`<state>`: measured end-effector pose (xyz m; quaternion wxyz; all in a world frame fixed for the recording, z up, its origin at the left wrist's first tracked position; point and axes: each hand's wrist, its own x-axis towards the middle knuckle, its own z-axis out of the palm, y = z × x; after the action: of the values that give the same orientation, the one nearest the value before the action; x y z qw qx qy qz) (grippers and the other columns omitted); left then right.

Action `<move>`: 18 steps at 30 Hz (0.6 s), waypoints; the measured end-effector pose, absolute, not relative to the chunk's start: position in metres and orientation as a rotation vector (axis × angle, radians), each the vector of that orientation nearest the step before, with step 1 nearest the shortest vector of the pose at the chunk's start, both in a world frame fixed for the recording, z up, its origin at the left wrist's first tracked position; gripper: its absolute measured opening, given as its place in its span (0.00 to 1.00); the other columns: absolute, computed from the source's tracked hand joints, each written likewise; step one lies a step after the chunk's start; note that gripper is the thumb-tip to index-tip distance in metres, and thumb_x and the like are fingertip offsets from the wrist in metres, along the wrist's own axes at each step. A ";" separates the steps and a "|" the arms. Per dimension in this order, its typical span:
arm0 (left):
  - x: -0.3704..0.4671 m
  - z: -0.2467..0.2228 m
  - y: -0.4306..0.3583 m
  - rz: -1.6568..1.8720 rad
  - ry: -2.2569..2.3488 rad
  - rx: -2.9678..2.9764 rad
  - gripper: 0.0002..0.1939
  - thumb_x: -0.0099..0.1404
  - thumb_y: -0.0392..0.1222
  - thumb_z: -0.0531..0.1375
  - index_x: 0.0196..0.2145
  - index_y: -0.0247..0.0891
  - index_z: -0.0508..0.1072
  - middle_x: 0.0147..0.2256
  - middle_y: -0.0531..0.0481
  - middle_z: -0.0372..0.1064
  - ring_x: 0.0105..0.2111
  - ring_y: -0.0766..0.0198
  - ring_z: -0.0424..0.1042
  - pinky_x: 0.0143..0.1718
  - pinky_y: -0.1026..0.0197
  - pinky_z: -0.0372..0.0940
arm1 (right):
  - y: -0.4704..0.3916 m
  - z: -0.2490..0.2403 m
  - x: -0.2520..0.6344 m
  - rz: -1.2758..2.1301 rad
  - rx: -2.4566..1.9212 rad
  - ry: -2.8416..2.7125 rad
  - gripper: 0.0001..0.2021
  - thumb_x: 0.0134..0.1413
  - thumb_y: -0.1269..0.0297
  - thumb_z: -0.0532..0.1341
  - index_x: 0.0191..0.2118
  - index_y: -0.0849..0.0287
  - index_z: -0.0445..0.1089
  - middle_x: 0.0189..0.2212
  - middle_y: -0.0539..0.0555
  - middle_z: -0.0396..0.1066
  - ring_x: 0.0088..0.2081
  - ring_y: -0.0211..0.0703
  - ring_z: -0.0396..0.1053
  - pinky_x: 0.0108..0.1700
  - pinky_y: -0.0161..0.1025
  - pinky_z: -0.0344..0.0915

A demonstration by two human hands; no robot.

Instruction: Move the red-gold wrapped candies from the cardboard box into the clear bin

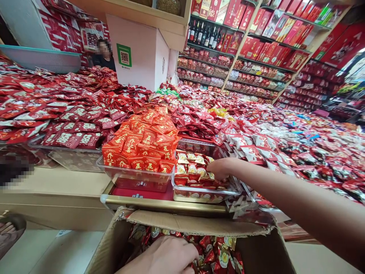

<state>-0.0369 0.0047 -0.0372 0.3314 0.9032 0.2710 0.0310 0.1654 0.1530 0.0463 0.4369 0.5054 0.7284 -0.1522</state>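
"What do those gold-and-red packets (pixel 192 167) look like?"

"Small and shiny, and many bear a pale round picture with a yellow middle. I have them lined up in rows in a clear tray (pixel 199 196), while loose packets (pixel 224 258) of the same look lie jumbled inside the open cardboard box (pixel 199 224)."

"Where are they from your hands?"

"My right hand (pixel 222 168) reaches over the tray's right edge, fingers bent down among the rows at that side. My left hand (pixel 168 254) is inside the box, below its far rim, over the loose ones."

"Grasping any?"

"I can't tell; the fingers of both curl down and their tips are hidden."

"And round about?"

"The tray stands at the near edge of the surface (pixel 171 206), the box just below. By the tray's left edge is a tub (pixel 137 179) heaped with orange packets (pixel 142 142); past its far edge, dark red packets (pixel 196 120) are piled."
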 end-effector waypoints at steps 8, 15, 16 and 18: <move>-0.042 -0.035 0.004 0.098 0.680 2.383 0.11 0.60 0.40 0.52 0.41 0.45 0.65 0.37 0.53 0.70 0.36 0.62 0.69 0.37 0.66 0.61 | 0.150 0.060 0.164 -0.296 1.281 1.852 0.16 0.36 0.82 0.57 0.36 0.70 0.71 0.31 0.59 0.73 0.33 0.46 0.69 0.31 0.35 0.62; -0.040 -0.026 0.006 -0.033 0.734 2.325 0.11 0.58 0.40 0.52 0.40 0.46 0.66 0.35 0.52 0.70 0.36 0.60 0.69 0.36 0.65 0.61 | 0.104 0.109 0.164 -0.076 1.502 2.157 0.12 0.49 0.70 0.52 0.37 0.66 0.69 0.35 0.62 0.70 0.36 0.48 0.67 0.34 0.38 0.59; -0.041 -0.024 0.006 -0.046 0.756 2.305 0.11 0.58 0.40 0.52 0.40 0.46 0.66 0.35 0.52 0.70 0.36 0.60 0.69 0.36 0.64 0.61 | 0.086 0.111 0.166 -0.118 1.545 2.243 0.12 0.51 0.68 0.51 0.37 0.63 0.69 0.33 0.60 0.71 0.34 0.46 0.67 0.33 0.37 0.59; -0.044 -0.021 0.004 -0.076 0.810 2.261 0.11 0.59 0.41 0.52 0.40 0.47 0.67 0.35 0.52 0.69 0.37 0.59 0.68 0.37 0.63 0.61 | 0.045 0.100 0.167 -0.429 1.521 2.351 0.11 0.51 0.65 0.51 0.31 0.57 0.71 0.27 0.54 0.71 0.28 0.40 0.67 0.30 0.34 0.59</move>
<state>-0.0443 0.0043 -0.0210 0.3609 0.8775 0.3144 -0.0297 0.1668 0.0451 0.1002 0.1538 0.5306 0.8200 -0.1496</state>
